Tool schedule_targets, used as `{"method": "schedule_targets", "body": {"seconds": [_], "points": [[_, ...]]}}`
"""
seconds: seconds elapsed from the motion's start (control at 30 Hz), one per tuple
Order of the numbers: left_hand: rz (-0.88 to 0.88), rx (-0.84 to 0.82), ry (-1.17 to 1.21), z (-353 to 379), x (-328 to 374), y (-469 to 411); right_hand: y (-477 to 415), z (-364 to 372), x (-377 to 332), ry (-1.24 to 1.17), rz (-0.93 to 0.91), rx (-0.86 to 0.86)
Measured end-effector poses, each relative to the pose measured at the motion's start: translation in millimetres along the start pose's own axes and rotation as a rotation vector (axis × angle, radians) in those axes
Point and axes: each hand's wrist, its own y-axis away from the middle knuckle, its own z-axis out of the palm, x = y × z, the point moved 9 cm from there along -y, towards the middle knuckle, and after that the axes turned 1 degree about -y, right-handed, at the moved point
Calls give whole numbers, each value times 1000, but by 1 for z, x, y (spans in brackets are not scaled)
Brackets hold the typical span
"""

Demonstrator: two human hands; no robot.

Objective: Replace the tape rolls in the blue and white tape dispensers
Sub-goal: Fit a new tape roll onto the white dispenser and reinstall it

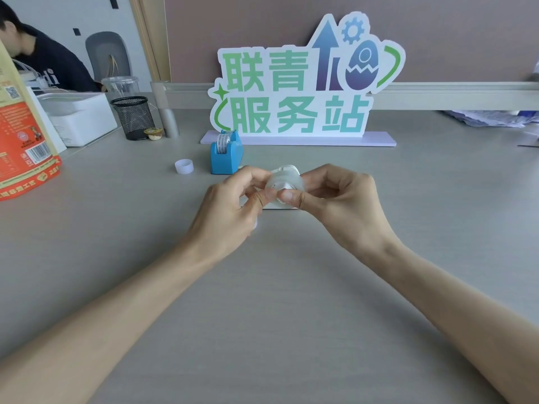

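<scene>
Pinching roll (280,184): left hand (233,207), right hand (342,202)

Both forearms bare, coming in from the near corners and converging mid-scene. The left hand (233,202) and right hand (342,202) meet at the fingertips, both pinching a clear tape roll (281,182). Thumbs sit side by side on its near face, apparently touching; fingers curl round the far side. Wrists roughly straight. Lower fingers of the left look tucked under, hard to see.
</scene>
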Motion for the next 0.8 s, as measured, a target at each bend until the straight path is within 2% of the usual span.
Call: {"method": "schedule_targets", "body": {"seconds": [0.13, 0.27, 0.5, 0.67, 0.8], "points": [[-2, -77, 235, 4, 3, -3, -3, 9, 13, -314, 198, -220], [48, -97, 126, 8, 4, -2, 8, 28, 28, -463, 422, -387], [130, 85, -122, -7, 10, 1, 5, 19, 33, -668, 462, -257], [259, 57, -233, 1, 28, 9, 1, 14, 35, -695, 430, -192], [292, 86, -312, -2, 28, 8, 5, 21, 34, -659, 421, -241]]}}
